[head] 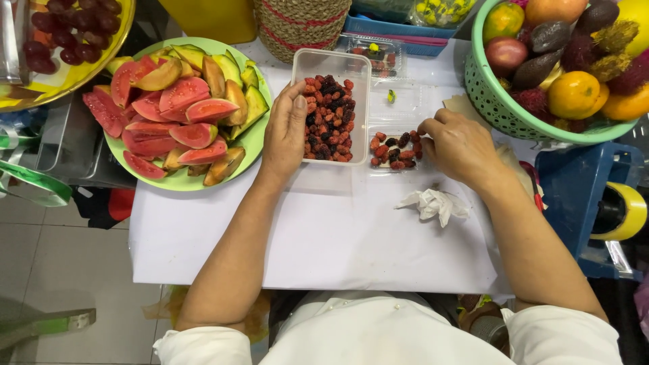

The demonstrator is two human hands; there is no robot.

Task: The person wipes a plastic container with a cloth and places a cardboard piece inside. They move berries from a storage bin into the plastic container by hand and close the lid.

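Most of the red and dark berries (329, 122) already heaped in the clear tub (331, 64), piled toward its near end, with bare plastic showing at the far end. Set at the middle of the white-covered table (324, 230). Steadied by the left hand (285, 128), half-closed around the tub's left wall, thumb up at the rim. Just beside the tub on the right, a shallow clear tray (395, 111) with only a small cluster of berries (394, 150) left in it. Right hand (460, 145) at that cluster's edge, fingertips drawn together and touching it; cannot tell whether a berry is pinched between them. Judging by the two heaps, well past halfway, with a last handful outstanding. Near the right wrist, a crumpled tissue (433, 203). Farther left, a green plate (251, 145) of guava slices (182, 111); far right, a green basket (493, 101) of mixed fruit.
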